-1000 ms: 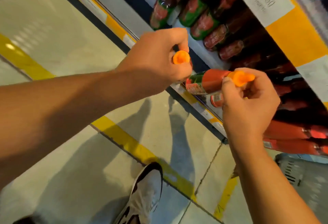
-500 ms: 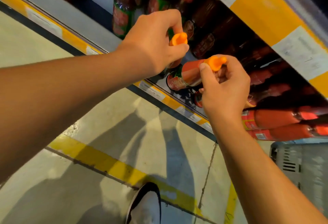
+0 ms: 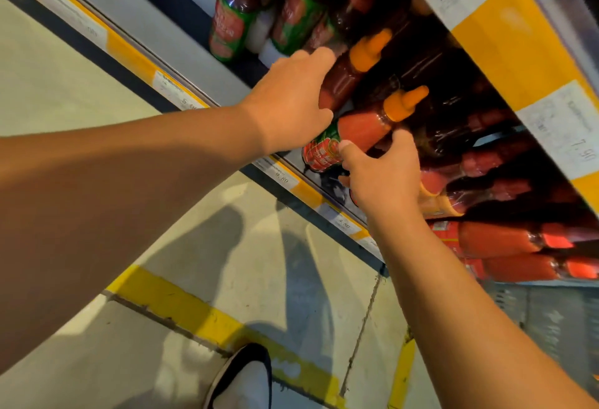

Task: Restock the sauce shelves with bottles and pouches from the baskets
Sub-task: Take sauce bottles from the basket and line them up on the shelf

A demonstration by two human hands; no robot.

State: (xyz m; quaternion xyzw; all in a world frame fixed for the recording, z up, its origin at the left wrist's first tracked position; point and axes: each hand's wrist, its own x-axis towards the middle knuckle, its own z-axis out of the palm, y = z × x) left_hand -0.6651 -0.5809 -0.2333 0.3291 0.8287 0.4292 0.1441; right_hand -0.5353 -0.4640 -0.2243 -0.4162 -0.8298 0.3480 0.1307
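Both hands were up at the sauce shelf [image 3: 181, 61]. L hand [image 3: 291, 103] was curled round the body of a dark red bottle w/ an orange cap [image 3: 343, 76], grip grasping it, bottle sitting on the shelf just behind its front edge among other bottles. R hand [image 3: 385, 178] was on a second orange-capped bottle [image 3: 359, 131], brighter red w/ a green-and-red label, thumb against the label end and fingers bent round the far side; grip grasping it near the shelf's front edge, right beside the first bottle. Price tags [image 3: 278, 175] ran along the yellow shelf lip. More red bottles [image 3: 499, 243] lay stacked to the right; a grey basket [image 3: 551, 314] stood below them. A white shoe [image 3: 243, 382] showed on the floor by a yellow line [image 3: 181, 308].
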